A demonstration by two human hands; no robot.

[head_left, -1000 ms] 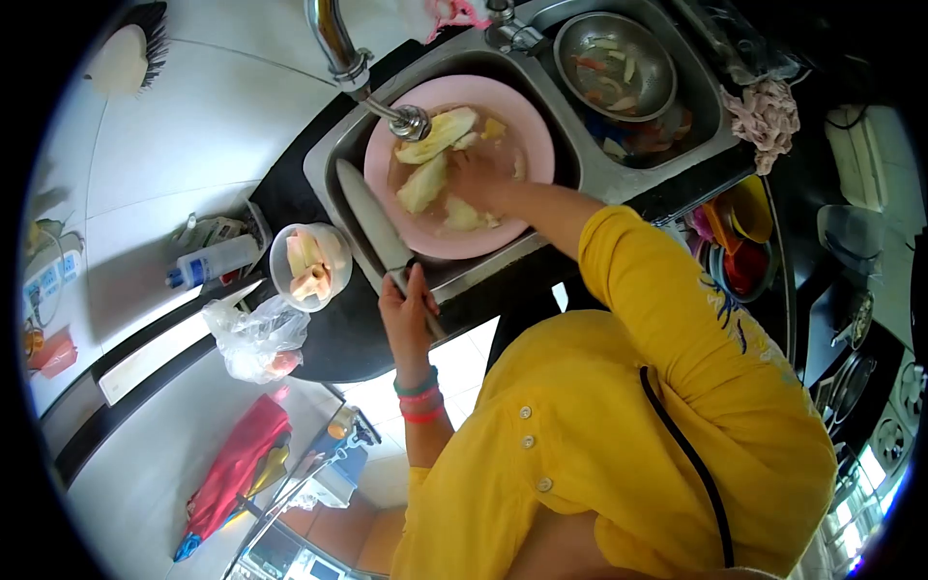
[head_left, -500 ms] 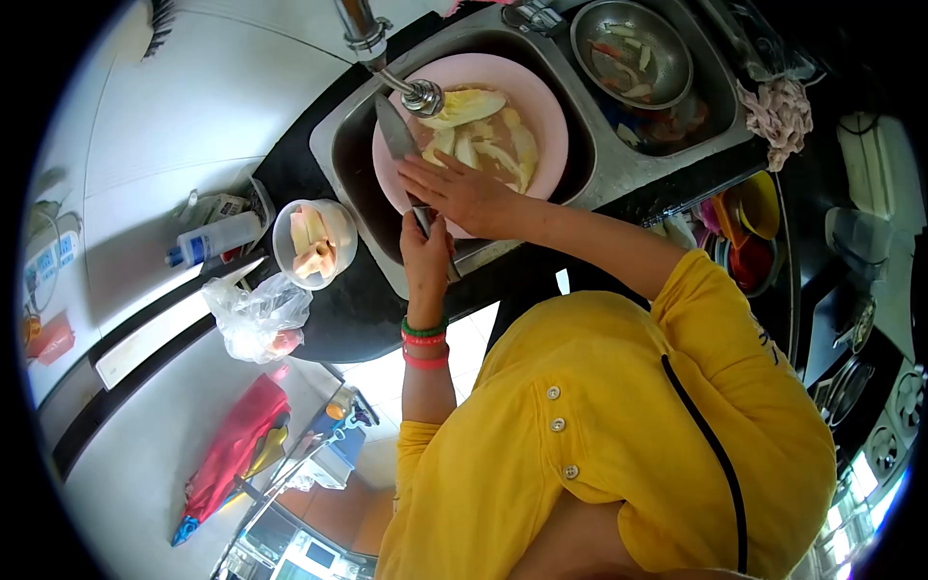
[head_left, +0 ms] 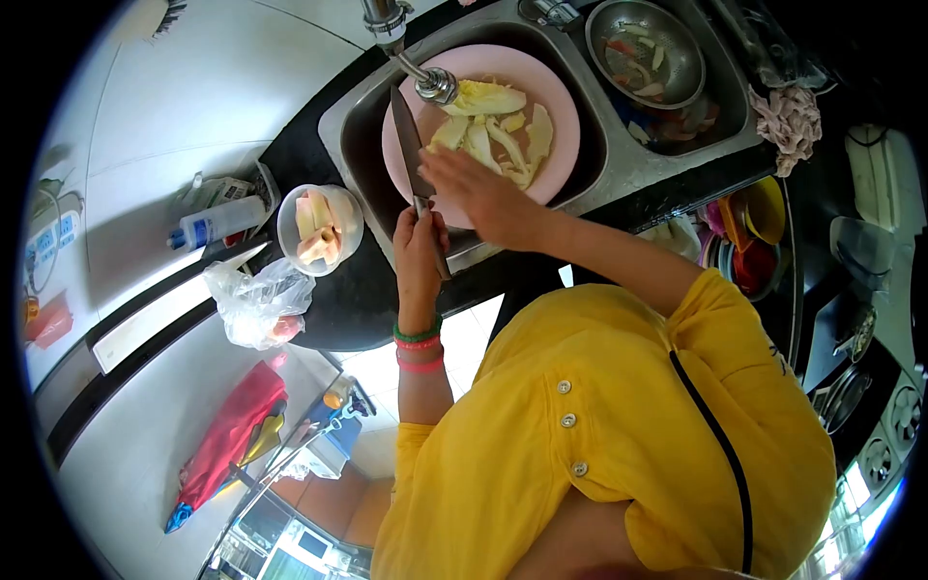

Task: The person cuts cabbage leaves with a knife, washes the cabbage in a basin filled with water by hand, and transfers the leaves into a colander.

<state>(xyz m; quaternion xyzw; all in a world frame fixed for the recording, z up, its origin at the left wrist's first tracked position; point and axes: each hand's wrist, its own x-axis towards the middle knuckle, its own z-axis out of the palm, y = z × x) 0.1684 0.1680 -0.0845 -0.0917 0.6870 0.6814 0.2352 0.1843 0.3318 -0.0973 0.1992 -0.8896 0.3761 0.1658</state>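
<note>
My left hand point(head_left: 419, 253) is closed around the handle of a large knife point(head_left: 407, 135), whose blade points up across the left side of a pink basin point(head_left: 565, 126). My right hand point(head_left: 483, 198) is beside the blade, over the basin's lower left, fingers stretched out and slightly blurred, with nothing visible in it. Pale yellow-green leafy vegetable pieces point(head_left: 487, 99) lie in the water in the basin, which sits in the left sink bowl. The metal faucet point(head_left: 437, 85) hangs over the basin's upper left rim.
In the right sink bowl is a metal colander point(head_left: 646, 53) with scraps. A clear tub point(head_left: 321, 230) of cut pieces stands on the black counter at left, by a plastic bag point(head_left: 259, 302) and a bottle point(head_left: 220, 221). Colourful bowls point(head_left: 754, 261) sit at right, below a crumpled cloth point(head_left: 788, 126).
My right hand has come out of the basin water and moved left to the knife blade. The knife, held in my left hand, has swung more upright over the basin. The view has shifted slightly.
</note>
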